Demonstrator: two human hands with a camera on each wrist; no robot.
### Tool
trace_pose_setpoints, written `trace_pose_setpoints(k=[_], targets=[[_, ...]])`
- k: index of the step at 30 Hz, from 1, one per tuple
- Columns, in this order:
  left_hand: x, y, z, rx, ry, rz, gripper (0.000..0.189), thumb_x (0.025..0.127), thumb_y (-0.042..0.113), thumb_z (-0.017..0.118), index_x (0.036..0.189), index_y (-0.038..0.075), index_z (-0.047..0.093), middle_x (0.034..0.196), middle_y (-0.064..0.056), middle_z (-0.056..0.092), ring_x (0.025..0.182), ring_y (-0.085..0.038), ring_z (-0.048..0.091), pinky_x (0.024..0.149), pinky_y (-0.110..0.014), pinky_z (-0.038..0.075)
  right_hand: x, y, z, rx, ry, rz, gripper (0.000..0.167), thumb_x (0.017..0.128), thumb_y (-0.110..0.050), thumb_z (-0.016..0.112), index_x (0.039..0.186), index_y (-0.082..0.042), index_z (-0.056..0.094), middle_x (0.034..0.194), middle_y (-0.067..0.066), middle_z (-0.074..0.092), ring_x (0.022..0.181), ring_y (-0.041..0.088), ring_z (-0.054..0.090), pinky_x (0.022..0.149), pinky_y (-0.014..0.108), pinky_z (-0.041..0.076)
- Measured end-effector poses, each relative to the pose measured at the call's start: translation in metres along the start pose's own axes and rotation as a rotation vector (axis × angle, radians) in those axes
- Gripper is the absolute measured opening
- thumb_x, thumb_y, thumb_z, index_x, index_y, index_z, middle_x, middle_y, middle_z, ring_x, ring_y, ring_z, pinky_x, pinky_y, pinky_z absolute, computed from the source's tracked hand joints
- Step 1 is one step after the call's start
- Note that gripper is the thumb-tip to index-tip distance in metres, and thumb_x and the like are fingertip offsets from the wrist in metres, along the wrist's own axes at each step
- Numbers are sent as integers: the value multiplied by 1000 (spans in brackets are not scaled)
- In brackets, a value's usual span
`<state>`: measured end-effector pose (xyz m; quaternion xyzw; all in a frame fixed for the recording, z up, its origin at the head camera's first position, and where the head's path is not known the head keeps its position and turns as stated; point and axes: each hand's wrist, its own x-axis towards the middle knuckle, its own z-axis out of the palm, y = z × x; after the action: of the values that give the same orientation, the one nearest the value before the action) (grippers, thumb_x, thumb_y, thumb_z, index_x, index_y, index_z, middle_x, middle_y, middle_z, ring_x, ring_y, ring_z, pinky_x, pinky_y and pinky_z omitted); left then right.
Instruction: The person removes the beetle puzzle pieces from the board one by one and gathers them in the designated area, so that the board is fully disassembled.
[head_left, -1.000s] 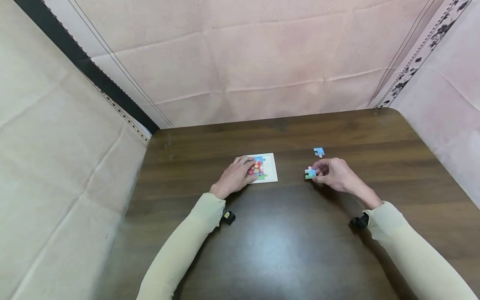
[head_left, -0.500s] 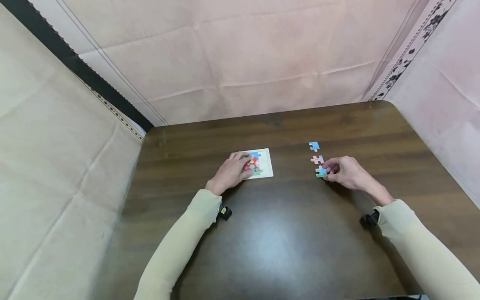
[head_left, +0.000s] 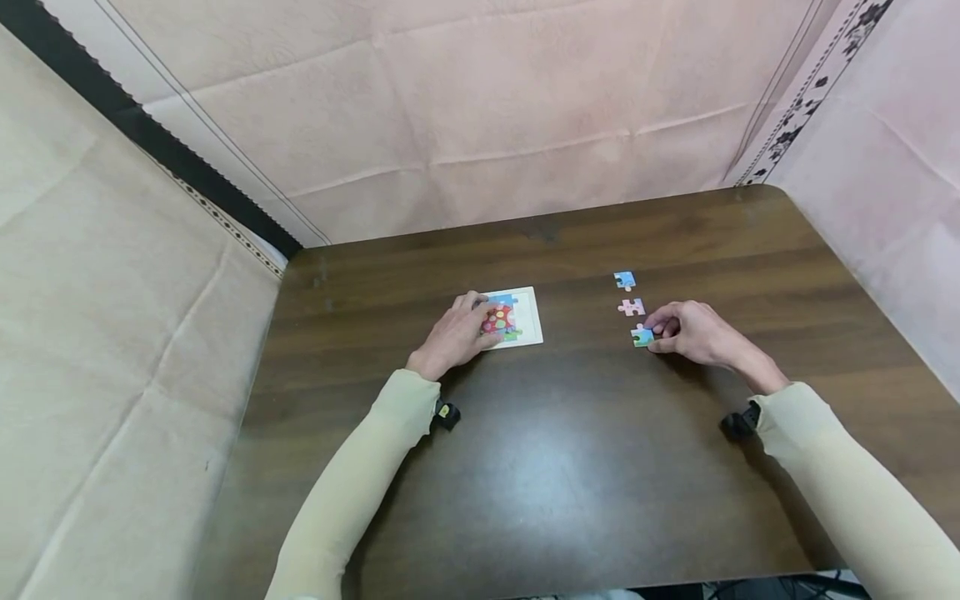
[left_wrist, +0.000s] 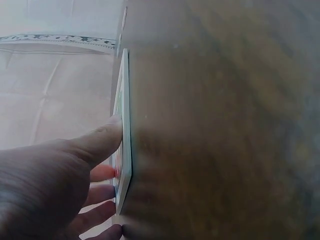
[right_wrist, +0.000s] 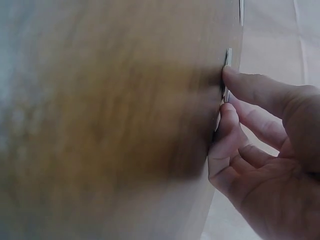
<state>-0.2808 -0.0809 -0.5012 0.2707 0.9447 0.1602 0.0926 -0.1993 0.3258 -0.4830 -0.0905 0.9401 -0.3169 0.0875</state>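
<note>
My left hand (head_left: 453, 333) rests on a square white puzzle board (head_left: 531, 317), thumb and fingers spread over its left part. A red picture with light dots and some blue and green shows beside the fingers. In the left wrist view the thumb (left_wrist: 100, 142) lies at the board's near edge and the fingers are over its face. To the right, my right hand (head_left: 697, 333) pinches a blue and green jigsaw piece (head_left: 641, 336) by its right side, close over the table. In the right wrist view the thumb touches this piece (right_wrist: 229, 60), seen edge-on, with the other fingers curled.
Beyond the held piece lie a pink jigsaw piece (head_left: 631, 307) and, farther back, a blue one (head_left: 625, 280). All this is on a dark wooden table (head_left: 525, 467). Pale cloth (head_left: 510, 108) hangs behind the table and along both sides.
My right hand has shifted right and slightly nearer with the blue and green jigsaw piece, uncovering the pink one. The left hand stays on the board. The head view has tilted a little.
</note>
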Motion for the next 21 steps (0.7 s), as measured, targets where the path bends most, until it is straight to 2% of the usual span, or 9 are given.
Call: trace_pose_setpoints(k=[3, 8, 14, 18, 21], targets=[[-3, 9, -6, 23, -11, -32, 71, 101, 35, 80, 157, 1, 52, 157, -18, 49, 142, -35, 47, 121, -48, 47, 1, 1, -1, 3, -5, 1, 28, 89, -11, 90, 112, 1, 78, 90, 5, 73, 79, 6, 60, 74, 20, 46], [-4, 12, -6, 51, -9, -60, 71, 102, 39, 78, 157, 2, 51, 159, -15, 49, 144, -33, 47, 124, -45, 45, 2, 2, -2, 4, -12, 11, 31, 89, -13, 91, 113, 1, 78, 91, 6, 72, 81, 8, 59, 74, 20, 45], [-5, 10, -4, -4, -1, -58, 73, 102, 39, 78, 158, 0, 50, 158, -16, 50, 142, -32, 47, 122, -47, 46, 2, 1, -3, -9, -9, 8, 32, 89, -13, 91, 114, 2, 77, 93, 7, 74, 82, 9, 61, 74, 20, 46], [-3, 6, -1, -6, 1, -61, 74, 101, 39, 79, 157, 0, 51, 157, -15, 51, 142, -32, 48, 122, -47, 46, 1, -1, -3, -24, -19, 8, 33, 90, -14, 90, 116, 2, 77, 94, 7, 74, 85, 13, 63, 76, 21, 47], [0, 2, 2, 8, 11, -35, 71, 101, 40, 79, 155, 0, 53, 156, -16, 52, 142, -33, 49, 122, -47, 46, -2, -2, -4, -43, -16, 12, 36, 90, -17, 90, 118, 2, 77, 95, 7, 75, 86, 14, 64, 78, 24, 48]])
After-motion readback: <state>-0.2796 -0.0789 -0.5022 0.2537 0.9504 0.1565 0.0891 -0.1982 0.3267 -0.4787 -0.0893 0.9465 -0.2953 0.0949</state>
